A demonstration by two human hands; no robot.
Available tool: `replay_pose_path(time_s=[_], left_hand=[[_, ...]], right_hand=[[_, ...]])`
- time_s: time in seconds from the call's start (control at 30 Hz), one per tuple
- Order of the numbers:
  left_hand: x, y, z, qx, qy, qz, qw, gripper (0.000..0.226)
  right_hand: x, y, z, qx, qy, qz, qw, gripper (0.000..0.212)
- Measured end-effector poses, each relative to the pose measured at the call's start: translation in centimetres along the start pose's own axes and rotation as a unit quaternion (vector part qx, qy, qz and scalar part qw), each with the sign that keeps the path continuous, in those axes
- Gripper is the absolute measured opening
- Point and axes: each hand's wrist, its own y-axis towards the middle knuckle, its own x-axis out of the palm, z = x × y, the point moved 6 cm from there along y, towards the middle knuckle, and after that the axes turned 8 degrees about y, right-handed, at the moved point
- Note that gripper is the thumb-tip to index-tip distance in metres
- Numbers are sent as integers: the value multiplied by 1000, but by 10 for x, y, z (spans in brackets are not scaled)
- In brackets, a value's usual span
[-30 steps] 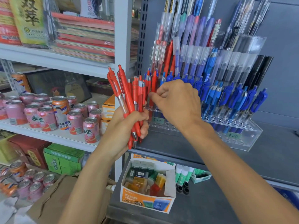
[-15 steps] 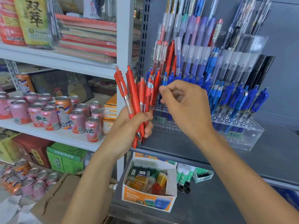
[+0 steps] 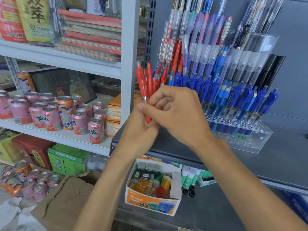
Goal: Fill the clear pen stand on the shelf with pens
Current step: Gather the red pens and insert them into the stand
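Note:
A clear tiered pen stand [image 3: 253,139] sits on the grey shelf, packed with blue pens [image 3: 233,97] in front, and red, purple and black ones behind. My left hand [image 3: 141,134] grips a bundle of red pens [image 3: 146,84] upright, just left of the stand. My right hand [image 3: 175,112] lies over the left, its fingers curled around a red pen in the bundle. The stand's left front rows are hidden behind both hands.
Pink and orange drink cans [image 3: 66,112] fill the white shelf to the left. Below the grey shelf [image 3: 283,160] an open box of small coloured items [image 3: 153,187] and glue sticks [image 3: 190,177] stand. A torn cardboard box [image 3: 63,202] lies lower left.
My right hand has drawn back from the stand's left rows onto the bundle in my left hand. The left hand with the red pens has moved right, closer to the stand.

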Motion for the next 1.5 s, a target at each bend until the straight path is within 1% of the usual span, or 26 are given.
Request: replay_pose_path(time_s=[0.03, 0.1, 0.17, 0.33, 0.47, 0.67, 0.8, 1.1, 1.2, 1.3, 1.5], left_hand=[[1, 1, -2, 2, 7, -2, 1000, 18], [2, 2, -5, 3, 12, -4, 1000, 24], [0, 2, -8, -11, 3, 11, 1000, 18], [-2, 1, 0, -16, -58, 3, 998, 25], [-3, 2, 2, -15, -101, -11, 995, 36], [-5, 2, -3, -23, -139, -14, 990, 32], [-5, 1, -3, -16, -143, -28, 989, 33], [-5, -1, -4, -2, -120, -76, 990, 43], [-4, -2, -4, 12, -130, -87, 988, 36], [-5, -1, -8, 0, -142, -69, 987, 25], [-6, -1, -8, -12, -152, -51, 987, 21]], right_hand=[[-1, -1, 0, 3, -4, -2, 1000, 18], [-3, -1, 1, 9, -4, -4, 1000, 17], [-6, -1, 3, 20, 12, 2, 1000, 18], [-9, 0, 10, 57, 76, 22, 995, 24], [-11, 0, 15, 72, 112, 24, 991, 24], [-9, 1, 20, 89, 150, 1, 985, 24], [-8, 2, 24, 107, 175, -26, 978, 22], [-14, 3, 27, 118, 171, -46, 977, 20], [-14, 1, 29, 125, 172, -51, 976, 20], [-13, 0, 30, 130, 187, -50, 972, 18], [-14, 2, 32, 142, 194, -44, 970, 17]])
